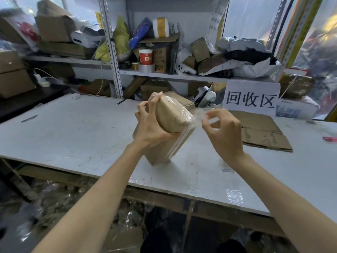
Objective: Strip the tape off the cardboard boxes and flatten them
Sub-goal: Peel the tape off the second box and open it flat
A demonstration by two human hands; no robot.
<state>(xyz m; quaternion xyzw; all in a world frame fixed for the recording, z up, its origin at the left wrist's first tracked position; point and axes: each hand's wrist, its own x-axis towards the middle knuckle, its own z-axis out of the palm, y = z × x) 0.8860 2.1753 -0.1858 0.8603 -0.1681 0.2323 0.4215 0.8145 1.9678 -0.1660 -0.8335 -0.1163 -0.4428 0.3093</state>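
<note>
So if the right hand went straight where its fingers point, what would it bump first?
Probably the cardboard box the left hand grips. The right hand, pinching clear tape, points up-left at it, though depth is unclear.

Head view under even, fairly bright diffuse light. The white bench (73, 128) reflects it softly and shows only faint shadows. Focus is sharpest at centre on the cardboard box (171, 115). The clear tape (196, 115) and the fingers (209, 119) of the right hand (224, 132) are slightly motion-blurred. Wide-angle distortion bends the shelf upright (111, 42). The corners at 10 and 2 o'clock are smeared. A tape strip (235, 197) at 5 o'clock glints, and the space under the bench at 6 o'clock is dim.
</note>
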